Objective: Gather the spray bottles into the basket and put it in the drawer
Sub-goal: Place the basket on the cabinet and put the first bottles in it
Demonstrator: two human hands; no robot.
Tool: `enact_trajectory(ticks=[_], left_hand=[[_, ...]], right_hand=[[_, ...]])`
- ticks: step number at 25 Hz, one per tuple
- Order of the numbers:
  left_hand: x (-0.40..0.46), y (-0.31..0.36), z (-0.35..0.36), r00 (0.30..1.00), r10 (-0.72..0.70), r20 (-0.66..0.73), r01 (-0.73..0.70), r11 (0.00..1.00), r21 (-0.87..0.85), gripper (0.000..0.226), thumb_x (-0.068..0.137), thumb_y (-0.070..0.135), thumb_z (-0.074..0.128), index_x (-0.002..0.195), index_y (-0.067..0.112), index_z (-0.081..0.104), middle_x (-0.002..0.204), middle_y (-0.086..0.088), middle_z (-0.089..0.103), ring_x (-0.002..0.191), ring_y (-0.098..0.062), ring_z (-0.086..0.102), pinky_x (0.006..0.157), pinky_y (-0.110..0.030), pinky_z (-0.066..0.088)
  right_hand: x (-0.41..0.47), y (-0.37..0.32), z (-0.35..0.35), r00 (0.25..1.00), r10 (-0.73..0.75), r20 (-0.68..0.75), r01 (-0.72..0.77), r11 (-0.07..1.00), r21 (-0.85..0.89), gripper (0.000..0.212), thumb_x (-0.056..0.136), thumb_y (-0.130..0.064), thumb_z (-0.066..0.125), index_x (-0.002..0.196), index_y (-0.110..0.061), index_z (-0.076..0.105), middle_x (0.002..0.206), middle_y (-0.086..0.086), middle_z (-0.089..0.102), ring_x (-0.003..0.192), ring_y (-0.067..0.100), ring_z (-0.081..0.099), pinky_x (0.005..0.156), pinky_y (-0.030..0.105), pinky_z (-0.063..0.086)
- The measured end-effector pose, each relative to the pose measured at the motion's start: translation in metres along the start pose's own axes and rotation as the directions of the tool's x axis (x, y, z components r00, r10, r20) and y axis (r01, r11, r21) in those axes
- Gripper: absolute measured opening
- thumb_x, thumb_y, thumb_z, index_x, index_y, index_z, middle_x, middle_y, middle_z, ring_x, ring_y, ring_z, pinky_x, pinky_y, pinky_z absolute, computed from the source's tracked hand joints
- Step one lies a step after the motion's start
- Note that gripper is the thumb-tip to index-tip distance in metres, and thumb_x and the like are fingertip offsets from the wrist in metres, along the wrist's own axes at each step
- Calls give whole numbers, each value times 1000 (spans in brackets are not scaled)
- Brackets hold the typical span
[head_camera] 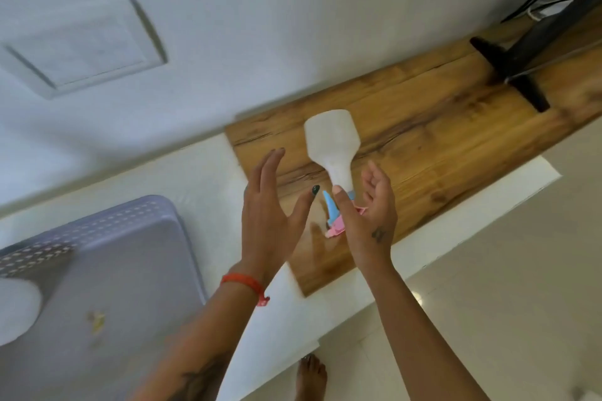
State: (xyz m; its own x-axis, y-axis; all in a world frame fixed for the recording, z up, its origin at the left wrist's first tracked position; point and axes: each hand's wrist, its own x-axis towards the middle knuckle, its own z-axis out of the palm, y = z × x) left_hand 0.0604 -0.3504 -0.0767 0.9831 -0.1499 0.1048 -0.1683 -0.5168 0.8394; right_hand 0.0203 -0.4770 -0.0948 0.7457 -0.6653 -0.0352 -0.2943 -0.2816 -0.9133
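While the basket [107, 257] to the left of our left hand [270, 215] holds one pale rounded thing at its near edge, too blurred to name, we judge the gathering at most partly done: a bottle [332, 143] lies between our hands on the wooden top [456, 127], and the drawer is out of view. Our left hand is spread open, fingers straight, holding nothing. Our right hand [368, 215] is loosely open at the bottle's neck, thumb against it; whether it grips, we cannot tell
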Motion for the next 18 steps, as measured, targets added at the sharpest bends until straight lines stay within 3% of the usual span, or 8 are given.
enact_trajectory(ticks=[3,6,12,18], left_hand=[[45,5,40,993,30,118,-39,996,81,85,78,41,70,146,19,24,156,-7,23,143,-23,22,112,-38,23],[83,-2,68,976,76,206,-108,983,146,98,73,44,72,148,17,16,159,-9,12,145,-25,12,114,-39,16],[95,-22,87,965,140,222,-165,982,95,97,70,38,75,147,18,19,155,-8,17,139,-26,23,103,-32,27],[77,-14,57,987,66,147,-72,997,38,96,69,37,78,145,18,23,151,-8,25,134,-22,28,100,-30,31]], right_hand=[[27,28,-3,998,43,54,-34,989,-142,68,79,-38,69,137,-18,39,136,5,50,114,10,48,87,28,50],[41,46,5,994,-28,105,52,971,-234,63,78,-43,68,131,-17,45,124,4,60,108,16,55,89,35,52],[48,55,9,981,-88,174,117,979,-167,54,76,-36,73,123,-18,52,112,2,68,89,8,61,74,15,47],[37,29,-6,961,-93,262,142,974,-175,62,74,-37,74,128,-22,48,113,2,67,82,3,58,66,6,44]])
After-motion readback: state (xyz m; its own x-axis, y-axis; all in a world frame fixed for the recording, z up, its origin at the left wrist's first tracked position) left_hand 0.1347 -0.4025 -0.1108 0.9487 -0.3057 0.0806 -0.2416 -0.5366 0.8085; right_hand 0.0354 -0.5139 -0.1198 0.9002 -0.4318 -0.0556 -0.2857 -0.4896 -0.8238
